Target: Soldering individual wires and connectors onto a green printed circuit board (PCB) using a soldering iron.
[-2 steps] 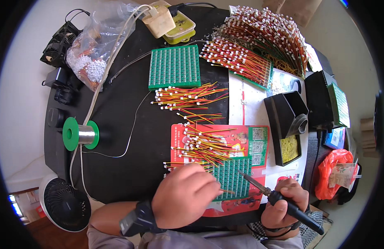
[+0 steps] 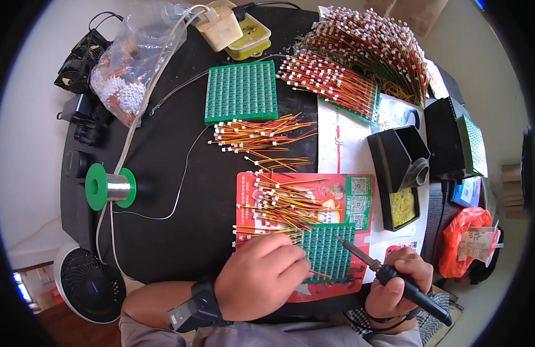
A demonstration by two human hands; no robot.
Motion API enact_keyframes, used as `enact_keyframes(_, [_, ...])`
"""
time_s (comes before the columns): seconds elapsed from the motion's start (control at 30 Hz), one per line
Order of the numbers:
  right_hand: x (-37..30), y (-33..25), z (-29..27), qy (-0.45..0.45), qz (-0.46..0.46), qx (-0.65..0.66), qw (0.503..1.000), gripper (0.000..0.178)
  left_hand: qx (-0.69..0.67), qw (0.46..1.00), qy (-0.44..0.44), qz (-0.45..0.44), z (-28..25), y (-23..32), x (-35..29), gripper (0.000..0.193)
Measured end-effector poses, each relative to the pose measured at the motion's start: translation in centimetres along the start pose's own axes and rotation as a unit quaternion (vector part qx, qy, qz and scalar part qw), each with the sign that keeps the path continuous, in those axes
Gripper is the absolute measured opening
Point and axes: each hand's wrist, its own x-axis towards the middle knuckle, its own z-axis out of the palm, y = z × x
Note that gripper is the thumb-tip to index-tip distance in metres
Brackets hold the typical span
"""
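Low in the middle lies a green circuit board panel (image 2: 331,254) with rows of small pads, resting on a red printed sheet (image 2: 290,294). My left hand (image 2: 263,276) is closed at its left edge in a pinch. A thin reddish wire (image 2: 319,274) sticks out from its fingertips over the board; the rest of it is hidden by the hand. In my right hand (image 2: 401,282), fingers wrapped round its black handle, is a soldering iron (image 2: 360,254). Its tip points up and left over the board's upper right part; contact is unclear. Red and yellow wires with white connectors (image 2: 279,199) lie just beyond my left hand.
A stack of green boards (image 2: 242,91) stands farther back, with another wire pile (image 2: 261,134) before it. Wired boards (image 2: 331,81) fill the back right. A black holder with yellow tip cleaner (image 2: 404,208) stands right; a solder spool (image 2: 118,188) is left, its strand trailing.
The board has slid slightly right and toward me, and my left hand has shifted a little right with it. The soldering iron's tip has moved slightly right. Both hands keep their grip.
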Motion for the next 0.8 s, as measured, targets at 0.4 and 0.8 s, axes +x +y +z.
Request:
enact_keyframes(0.4, [0.5, 0.2, 0.2, -0.011, 0.042, 0.033, 0.998, 0.056, -0.017, 0.993, 0.099, -0.062, -2.0, -0.1, 0.5, 0.024])
enact_keyframes(0.8, [1.2, 0.2, -0.2, -0.197, -0.047, 0.020, 0.979, 0.034, 0.074, 0.997, 0.028, -0.012, -1.0, 0.3, -0.1, 0.022])
